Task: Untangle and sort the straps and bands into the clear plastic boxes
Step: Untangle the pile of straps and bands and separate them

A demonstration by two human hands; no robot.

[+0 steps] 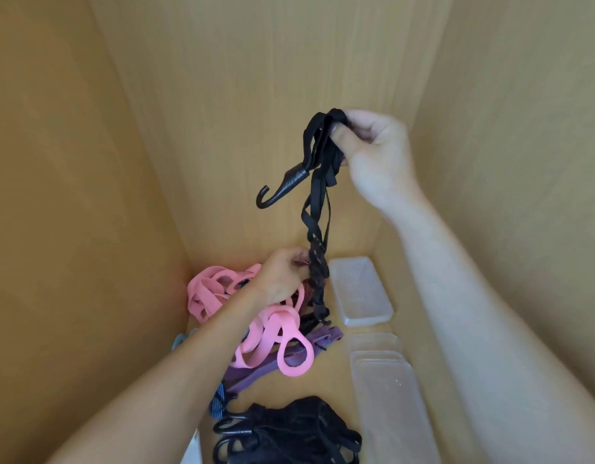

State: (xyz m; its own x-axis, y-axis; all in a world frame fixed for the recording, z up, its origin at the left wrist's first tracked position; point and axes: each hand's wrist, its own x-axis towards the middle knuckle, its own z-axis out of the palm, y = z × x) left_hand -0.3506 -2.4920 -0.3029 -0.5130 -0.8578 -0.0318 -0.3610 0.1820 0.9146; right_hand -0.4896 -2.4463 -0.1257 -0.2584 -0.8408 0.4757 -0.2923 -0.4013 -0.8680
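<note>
Fingers [358,116] of the right hand [376,155] are curled, with the thumb closed against them, and pinch the folded top of the black strap [317,195]. This hand is raised well above the bench [333,373], on the right of the scene. The black strap hangs down from the grip in several loose loops. One end branches off to the left and carries a black hook [277,194], which hangs free in the air.

Fingers [294,259] of the left hand [281,276] are bent and close on the knotted lower part of the black strap, just above the bench. What exactly lies between the fingertips cannot be told. Below this grip the black strap runs down into the tangle on the bench.

Pink bands [219,293] lie in a heap at the far left of the bench, under and beside the left hand. Purple straps [322,336] lie just near of them, partly under a pink loop. A blue striped strap [219,401] lies further toward the near edge, on the left. A pile of black straps [289,430] sits nearest.

The far clear box [359,289] stands on the right, just beside the hanging strap end. The near clear boxes [389,396] lie along the right side of the bench, one overlapping the other.
</note>
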